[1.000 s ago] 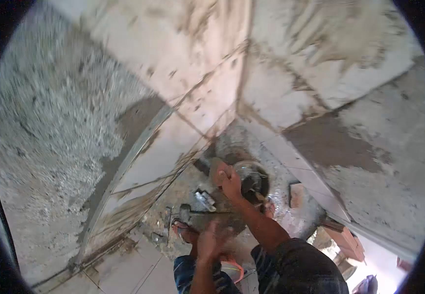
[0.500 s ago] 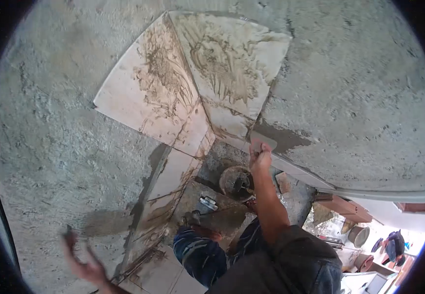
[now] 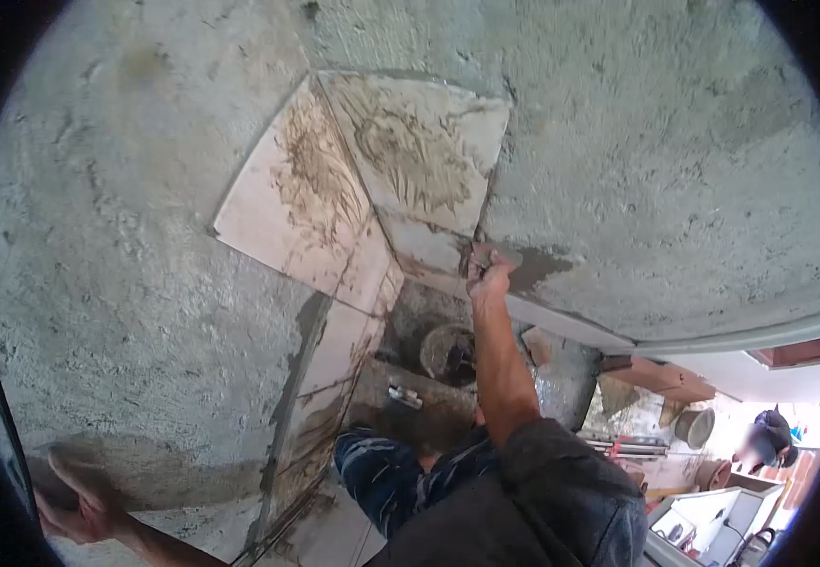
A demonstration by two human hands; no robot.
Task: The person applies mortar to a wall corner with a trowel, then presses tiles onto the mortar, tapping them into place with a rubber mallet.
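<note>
Just right of the tiled corner [image 3: 361, 253], the right hand [image 3: 491, 274] grips a flat scraper [image 3: 510, 258] at the wall [image 3: 637, 227], forearm [image 3: 501, 350] outstretched, while the left hand [image 3: 81, 515], well left, opens with fingers spread.

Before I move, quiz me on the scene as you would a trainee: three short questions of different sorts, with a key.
1. Multiple choice. What is the right hand holding?
A) a hammer
B) a thin flat piece
C) a paintbrush

2. True or false. The left hand is closed tightly around a tool.

3. Fill in the missing word. The round bucket stands on the ____, below the two large, smeared wall tiles.

Key: 1 B; 2 false; 3 floor
</note>
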